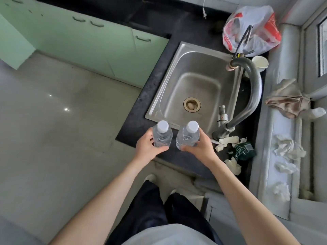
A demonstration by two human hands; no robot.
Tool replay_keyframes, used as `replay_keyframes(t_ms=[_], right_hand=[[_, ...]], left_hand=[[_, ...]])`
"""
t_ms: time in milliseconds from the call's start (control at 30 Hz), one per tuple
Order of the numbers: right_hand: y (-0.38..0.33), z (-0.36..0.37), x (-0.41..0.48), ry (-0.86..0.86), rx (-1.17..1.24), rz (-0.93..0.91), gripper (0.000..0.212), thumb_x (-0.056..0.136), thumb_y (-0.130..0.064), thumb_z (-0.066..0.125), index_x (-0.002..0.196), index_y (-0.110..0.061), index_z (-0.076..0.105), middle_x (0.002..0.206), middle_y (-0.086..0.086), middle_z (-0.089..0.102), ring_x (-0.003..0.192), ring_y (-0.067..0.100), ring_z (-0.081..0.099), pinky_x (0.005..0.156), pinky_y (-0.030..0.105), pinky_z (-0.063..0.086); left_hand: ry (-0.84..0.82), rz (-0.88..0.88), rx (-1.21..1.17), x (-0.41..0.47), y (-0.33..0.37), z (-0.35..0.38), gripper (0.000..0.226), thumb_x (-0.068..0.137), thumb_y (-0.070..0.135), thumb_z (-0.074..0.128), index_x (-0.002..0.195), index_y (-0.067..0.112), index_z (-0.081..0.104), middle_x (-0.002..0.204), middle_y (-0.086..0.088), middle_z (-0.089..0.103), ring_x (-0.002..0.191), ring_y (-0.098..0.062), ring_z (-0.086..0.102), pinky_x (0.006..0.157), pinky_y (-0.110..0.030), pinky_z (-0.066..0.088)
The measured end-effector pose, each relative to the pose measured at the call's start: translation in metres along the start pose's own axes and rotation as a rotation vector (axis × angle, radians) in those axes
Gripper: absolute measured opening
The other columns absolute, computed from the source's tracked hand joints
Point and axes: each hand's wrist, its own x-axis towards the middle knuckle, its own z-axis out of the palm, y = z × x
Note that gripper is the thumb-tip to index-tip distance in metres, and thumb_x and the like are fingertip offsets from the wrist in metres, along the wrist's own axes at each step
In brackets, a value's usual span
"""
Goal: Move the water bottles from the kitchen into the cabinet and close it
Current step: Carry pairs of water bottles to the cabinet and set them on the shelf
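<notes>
Two clear water bottles with white caps stand upright over the near edge of the black counter [139,110], just in front of the sink. My left hand [147,147] is wrapped around the left water bottle [38,136]. My right hand [201,147] grips the right water bottle [187,137]. The bottles are side by side, a small gap between them. Pale green cabinets [85,41] with closed doors and curved handles run along the far left under the counter.
A steel sink [192,82] with a curved grey tap [251,96] lies right behind the bottles. A red-and-white plastic bag [253,30], a paper cup [260,62], crumpled tissues [228,140] and a green packet [244,151] sit on the counter. A rag [288,101] lies on the sill. Tiled floor [53,112] spreads to the left.
</notes>
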Motion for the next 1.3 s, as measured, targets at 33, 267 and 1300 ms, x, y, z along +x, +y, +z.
replay_keyframes(t_ms=[33,267,1300], right_hand=[[-0.002,-0.001,-0.002,0.001,0.0,0.003,0.061,0.059,-0.011,0.089,0.111,-0.022,0.06,0.104,-0.005,0.071,0.097,0.017,0.068,0.083,0.04,0.059],[-0.024,-0.01,-0.043,-0.004,0.119,-0.032,0.056,0.064,-0.005,0.089,0.111,-0.017,0.062,0.098,0.0,0.075,0.092,0.014,0.072,0.082,0.035,0.058],[-0.173,0.429,-0.137,-0.574,-0.036,-0.228,0.026,0.072,-0.013,0.086,0.088,-0.012,0.066,0.079,0.006,0.072,0.07,0.022,0.071,0.06,0.028,0.056]], left_hand=[[0.013,-0.007,-0.011,-0.003,0.001,-0.001,0.071,0.056,0.02,0.091,0.115,0.037,0.055,0.107,0.018,0.067,0.104,-0.004,0.064,0.092,-0.021,0.05],[0.097,-0.044,-0.141,-0.043,0.017,-0.017,0.057,0.05,0.037,0.087,0.102,0.026,0.064,0.094,0.01,0.074,0.09,-0.001,0.067,0.072,-0.013,0.049],[0.979,-0.457,-0.273,-0.292,-0.171,-0.355,0.043,0.053,0.05,0.077,0.081,0.027,0.054,0.073,0.007,0.069,0.064,-0.01,0.068,0.064,-0.044,0.059]])
